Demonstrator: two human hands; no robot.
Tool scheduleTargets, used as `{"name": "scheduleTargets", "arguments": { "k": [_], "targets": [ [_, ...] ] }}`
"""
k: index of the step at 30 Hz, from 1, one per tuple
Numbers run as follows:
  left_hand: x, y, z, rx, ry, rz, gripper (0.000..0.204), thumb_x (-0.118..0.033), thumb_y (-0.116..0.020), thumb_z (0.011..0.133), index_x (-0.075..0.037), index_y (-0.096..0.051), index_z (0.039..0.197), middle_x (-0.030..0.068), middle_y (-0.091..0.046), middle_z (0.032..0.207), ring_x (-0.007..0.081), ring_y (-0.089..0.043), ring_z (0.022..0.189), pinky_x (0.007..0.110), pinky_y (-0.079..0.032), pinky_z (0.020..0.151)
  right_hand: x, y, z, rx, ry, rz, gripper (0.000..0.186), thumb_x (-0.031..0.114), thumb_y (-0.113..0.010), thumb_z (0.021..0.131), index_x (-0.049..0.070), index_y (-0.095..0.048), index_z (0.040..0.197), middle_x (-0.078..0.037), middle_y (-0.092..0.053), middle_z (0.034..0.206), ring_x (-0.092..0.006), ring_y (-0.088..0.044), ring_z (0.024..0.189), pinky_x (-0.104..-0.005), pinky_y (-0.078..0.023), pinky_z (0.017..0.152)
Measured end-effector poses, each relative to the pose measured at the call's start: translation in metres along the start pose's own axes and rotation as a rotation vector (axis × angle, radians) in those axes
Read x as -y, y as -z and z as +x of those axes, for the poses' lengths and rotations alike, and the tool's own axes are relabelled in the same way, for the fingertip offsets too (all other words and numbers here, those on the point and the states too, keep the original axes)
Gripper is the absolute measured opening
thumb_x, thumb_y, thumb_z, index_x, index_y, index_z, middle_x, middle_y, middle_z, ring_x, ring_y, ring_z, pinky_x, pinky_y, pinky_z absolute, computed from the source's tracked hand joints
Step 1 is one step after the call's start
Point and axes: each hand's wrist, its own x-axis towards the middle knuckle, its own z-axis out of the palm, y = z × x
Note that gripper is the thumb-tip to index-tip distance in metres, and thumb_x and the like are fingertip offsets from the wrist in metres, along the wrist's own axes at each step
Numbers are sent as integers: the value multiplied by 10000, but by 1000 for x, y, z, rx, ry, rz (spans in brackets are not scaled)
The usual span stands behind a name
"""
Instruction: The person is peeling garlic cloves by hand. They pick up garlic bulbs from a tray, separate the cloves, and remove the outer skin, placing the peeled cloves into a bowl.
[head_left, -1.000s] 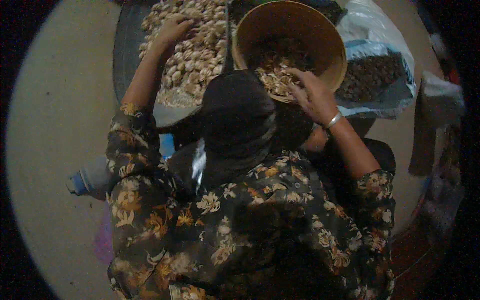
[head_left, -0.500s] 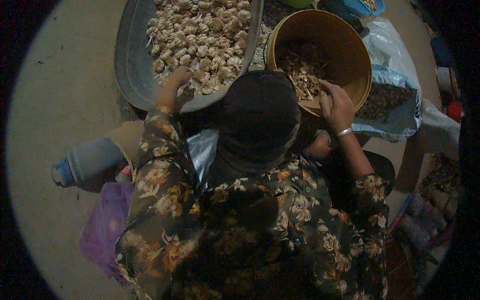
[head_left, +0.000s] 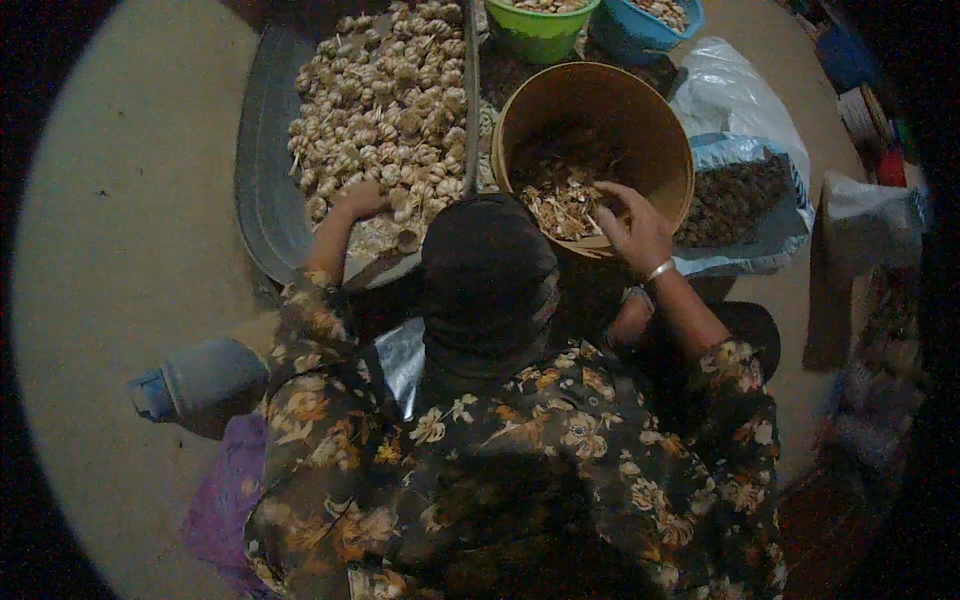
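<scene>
My left hand (head_left: 362,200) rests at the near end of a heap of garlic bulbs (head_left: 385,120). Its fingers are curled against a garlic bulb (head_left: 400,203), partly hiding their tips. The heap lies in a wide grey metal tub (head_left: 262,190). Over the near right rim of a round tan bucket (head_left: 672,130), my right hand (head_left: 640,228) hangs with thumb and fingers apart, and nothing shows between them. Below its fingertips lie dry garlic stalks and skins (head_left: 565,210) inside the bucket. A bracelet circles the right wrist.
Beyond the bucket stand a green basin (head_left: 535,35) and a blue basin (head_left: 640,35), both with pale pieces in them. A plastic sack (head_left: 745,200) with dark contents lies open on the right. On the left are a grey-blue jug (head_left: 210,372) and a purple bag (head_left: 225,500).
The whole view has shifted, so the tub and bucket appear lower and further left, and more of the basins shows. The right thumb and fingers have spread apart over the bucket.
</scene>
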Motion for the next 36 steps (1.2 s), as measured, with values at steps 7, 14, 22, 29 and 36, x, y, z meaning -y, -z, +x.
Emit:
{"name": "scheduleTargets", "arguments": {
  "k": [7, 14, 22, 29, 36],
  "targets": [
    [-207, 125, -105, -765, -916, 170, 216, -111, -600, 816, -50, -637, 1020, 144, -548, 1175, 328, -535, 1053, 390, -438, 913, 7, 43, 45, 276, -414, 1355, 409, 393, -405, 969, 107, -521, 1238, -107, -599, 1110, -179, -613, 912, -273, -485, 689],
    [-336, 106, -163, -548, -1082, 223, 419, -162, -655, 706, -94, -611, 1117, 59, -509, 1213, 272, -536, 1019, 364, -453, 870, 27, 90, 44, 158, -131, 1904, 406, 384, -357, 986, 79, -509, 1206, -39, -606, 1107, -169, -600, 940, -289, -485, 746],
    [-366, 91, -159, -590, -1332, -245, 194, 51, -590, 745, -27, -622, 919, 115, -573, 1060, 244, -583, 914, 285, -462, 845, 35, 120, 23, 14, -6, 1834, 403, 311, -425, 974, 29, -451, 1260, -100, -538, 1200, -201, -519, 1120, -372, -399, 999],
    [-372, 87, -168, -572, -1066, -822, 350, 1, -613, 810, -36, -500, 1139, 74, -533, 1087, 147, -569, 922, 259, -456, 823, 35, 109, 25, -38, 111, 1601, 379, 239, -439, 971, 27, -440, 1285, -61, -530, 1214, -154, -502, 1137, -309, -405, 987],
    [-376, 87, -155, -910, -1230, -204, 741, 13, -748, 607, -121, -470, 1280, 125, -522, 1176, 323, -516, 1086, 374, -438, 930, 39, 98, 24, -20, 92, 1528, 349, 144, -427, 956, 37, -459, 1288, -59, -503, 1264, -148, -494, 1135, -285, -398, 976]
  ]
}}
